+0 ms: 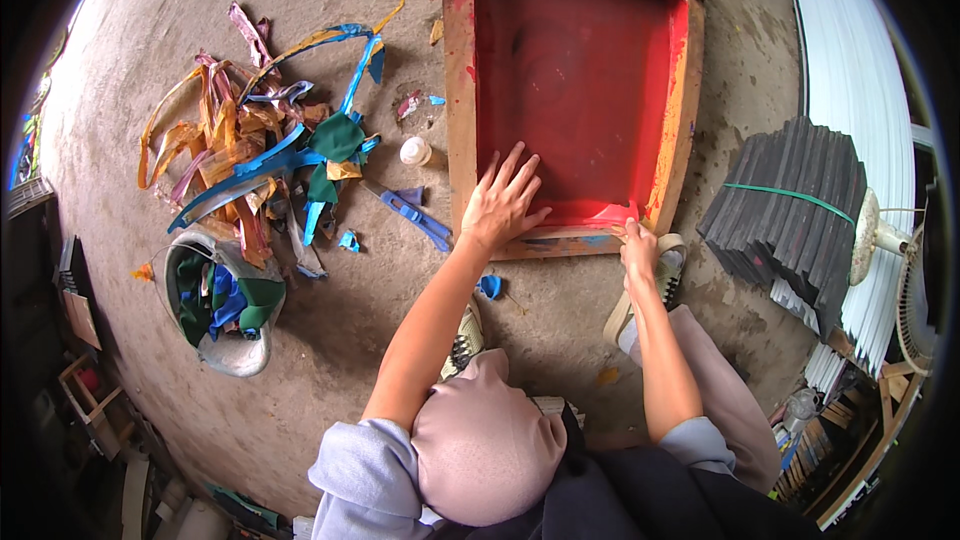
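A wooden screen-printing frame [461, 100], stained red and orange, lies on the floor in front of me. Its dark red mesh [575, 60] fills the inside. My left hand [508, 198] rests on the mesh at the near left, fingers spread. At the near right corner, my right hand [638, 252] is closed in a pinch against the frame. A brighter red strip [590, 212] runs along the mesh's near edge, up to that hand. What the right fingers grip is hidden. Left of the frame lies a blue utility knife [418, 218], near a small white bottle [415, 151].
A pile of torn tape strips [225, 120] spreads at the left, beside a grey bucket [258, 348] of green and blue scraps. A strapped stack of dark slats [785, 195] stands right, near white sheets [850, 60] and a fan [915, 300]. My shoes flank the near edge.
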Motion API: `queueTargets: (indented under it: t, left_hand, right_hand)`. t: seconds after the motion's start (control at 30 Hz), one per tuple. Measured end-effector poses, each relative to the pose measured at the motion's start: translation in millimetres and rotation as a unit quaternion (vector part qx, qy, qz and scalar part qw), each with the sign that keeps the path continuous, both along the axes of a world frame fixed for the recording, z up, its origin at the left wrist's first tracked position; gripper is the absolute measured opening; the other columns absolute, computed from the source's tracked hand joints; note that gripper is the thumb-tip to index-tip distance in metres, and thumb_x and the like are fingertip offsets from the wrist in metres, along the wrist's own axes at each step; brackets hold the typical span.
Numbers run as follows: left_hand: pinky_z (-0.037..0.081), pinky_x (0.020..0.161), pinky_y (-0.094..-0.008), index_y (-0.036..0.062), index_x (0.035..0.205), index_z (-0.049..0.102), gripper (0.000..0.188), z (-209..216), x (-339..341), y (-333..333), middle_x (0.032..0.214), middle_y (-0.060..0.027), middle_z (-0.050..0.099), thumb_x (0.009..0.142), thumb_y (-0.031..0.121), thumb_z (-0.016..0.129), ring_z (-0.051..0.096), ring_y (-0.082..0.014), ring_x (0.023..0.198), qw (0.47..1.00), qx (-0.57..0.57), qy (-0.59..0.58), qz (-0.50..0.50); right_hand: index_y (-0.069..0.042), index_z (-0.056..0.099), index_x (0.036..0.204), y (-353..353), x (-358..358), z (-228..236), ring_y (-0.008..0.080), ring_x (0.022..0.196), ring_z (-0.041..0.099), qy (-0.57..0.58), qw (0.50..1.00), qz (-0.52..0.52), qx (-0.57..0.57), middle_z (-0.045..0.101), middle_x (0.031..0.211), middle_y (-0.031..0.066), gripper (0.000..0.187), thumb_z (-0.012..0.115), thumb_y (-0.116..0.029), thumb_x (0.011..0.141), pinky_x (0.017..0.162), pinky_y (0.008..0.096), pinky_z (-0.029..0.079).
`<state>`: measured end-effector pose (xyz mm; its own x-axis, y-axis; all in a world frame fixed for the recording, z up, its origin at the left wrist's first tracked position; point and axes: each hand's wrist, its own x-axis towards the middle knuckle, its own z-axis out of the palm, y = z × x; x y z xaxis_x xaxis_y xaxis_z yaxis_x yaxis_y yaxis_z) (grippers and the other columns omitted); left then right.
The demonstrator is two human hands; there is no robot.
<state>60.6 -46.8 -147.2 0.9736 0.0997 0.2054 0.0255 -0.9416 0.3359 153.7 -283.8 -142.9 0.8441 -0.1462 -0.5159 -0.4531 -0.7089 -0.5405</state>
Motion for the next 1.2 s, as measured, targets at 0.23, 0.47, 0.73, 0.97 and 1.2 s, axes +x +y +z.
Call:
queueTargets:
  t: [0.23, 0.47, 0.73, 0.97, 1.2]
  left_hand:
    - [0.029, 0.11, -0.0427, 0.0077, 0.096, 0.068, 0.045, 0, 2, 0, 0.132, -0.0028, 0.048, 0.08, 0.049, 0.06, 0.032, -0.0225, 0.134, 1.0, 0.009, -0.013, 0.0]
    - [0.029, 0.11, -0.0424, 0.0071, 0.095, 0.068, 0.043, 2, 3, -1, 0.132, -0.0027, 0.048, 0.081, 0.047, 0.06, 0.032, -0.0223, 0.134, 1.0, 0.0, -0.012, -0.006]
    - [0.029, 0.11, -0.0422, 0.0068, 0.089, 0.068, 0.042, -1, -2, 2, 0.132, -0.0032, 0.047, 0.081, 0.047, 0.06, 0.031, -0.0224, 0.135, 1.0, 0.01, -0.007, 0.001]
    - [0.029, 0.11, -0.0415, 0.0062, 0.083, 0.067, 0.041, 2, 2, -2, 0.133, -0.0036, 0.046, 0.081, 0.046, 0.059, 0.031, -0.0223, 0.135, 1.0, -0.008, -0.004, -0.004]
    - [0.03, 0.11, -0.0403, 0.006, 0.082, 0.066, 0.04, 0, 1, 2, 0.133, -0.0033, 0.046, 0.081, 0.045, 0.061, 0.032, -0.0222, 0.134, 1.0, -0.001, -0.004, -0.002]
  right_hand:
    - [-0.001, 0.06, 0.08, -4, 26, -5, 0.0354, 0.075, 0.061, -0.06, 0.983, 0.147, -0.087, 0.062, 0.075, 0.0187, 0.039, 0.046, -0.036, 0.091, 0.07, 0.0443, 0.043]
    - [-0.004, 0.06, 0.087, -7, 29, 5, 0.0373, 0.09, 0.057, -0.148, 0.927, 0.284, -0.193, 0.061, 0.093, 0.0155, 0.023, 0.055, -0.026, 0.089, 0.077, 0.0455, 0.045]
    - [-0.007, 0.064, 0.097, 15, -1, 28, 0.0301, 0.103, 0.049, -0.243, 0.871, 0.31, -0.294, 0.056, 0.105, 0.0093, 0.019, 0.058, -0.022, 0.087, 0.087, 0.0415, 0.041]
    - [0.0, 0.063, 0.107, -13, 13, -8, 0.0317, 0.116, 0.045, -0.115, 0.977, 0.156, -0.09, 0.05, 0.121, 0.0167, 0.031, 0.06, -0.021, 0.084, 0.096, 0.0384, 0.037]
    - [-0.004, 0.045, 0.121, 19, 67, -4, 0.03, 0.118, 0.047, 0.239, 0.859, -0.333, 0.307, 0.049, 0.129, 0.0124, 0.034, 0.051, -0.012, 0.088, 0.103, 0.0529, 0.029]
